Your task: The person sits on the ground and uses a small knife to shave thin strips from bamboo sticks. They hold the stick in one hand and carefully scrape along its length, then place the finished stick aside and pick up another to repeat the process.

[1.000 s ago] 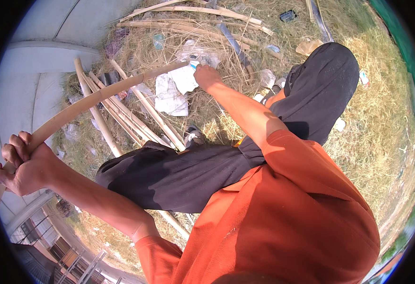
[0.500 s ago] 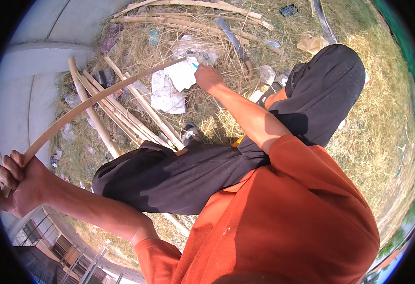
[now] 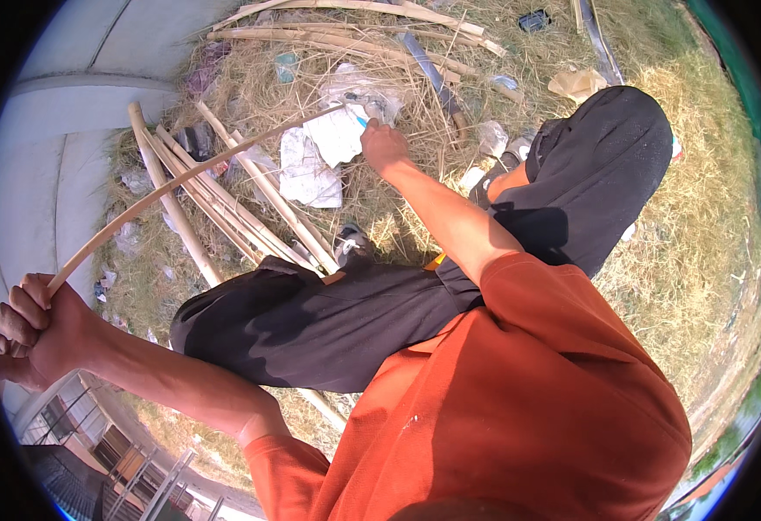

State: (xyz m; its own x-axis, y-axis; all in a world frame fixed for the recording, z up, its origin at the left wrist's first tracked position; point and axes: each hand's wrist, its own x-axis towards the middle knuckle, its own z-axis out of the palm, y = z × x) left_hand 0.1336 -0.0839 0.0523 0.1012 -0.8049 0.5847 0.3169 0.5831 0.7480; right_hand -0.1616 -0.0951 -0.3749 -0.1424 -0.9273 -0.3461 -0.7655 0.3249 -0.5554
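At the far left, my left hand [image 3: 46, 334] is closed in a fist round one end of a long bamboo strip [image 3: 165, 188]. The strip slopes up to the right, slightly bowed, its narrow edge showing. Its far tip lies close to my right hand [image 3: 385, 146], which is closed with a small blue thing [image 3: 362, 122] poking out on its left side. What kind of thing that is, I cannot make out. Beneath the tip are a white sheet [image 3: 335, 137] and a crumpled white sack [image 3: 308, 178] on the dry grass.
Several bamboo poles [image 3: 217, 204] lean together left of my legs, near a pale wall [image 3: 29, 174]. More split bamboo [image 3: 328, 39] lies at the top. A grey curved blade-like tool [image 3: 428, 69] with a brown end rests there. Scraps of plastic litter the grass.
The bamboo strip has turned about its length, from its broad face to its narrow edge. My left hand has tilted slightly with it. My right hand has barely shifted.
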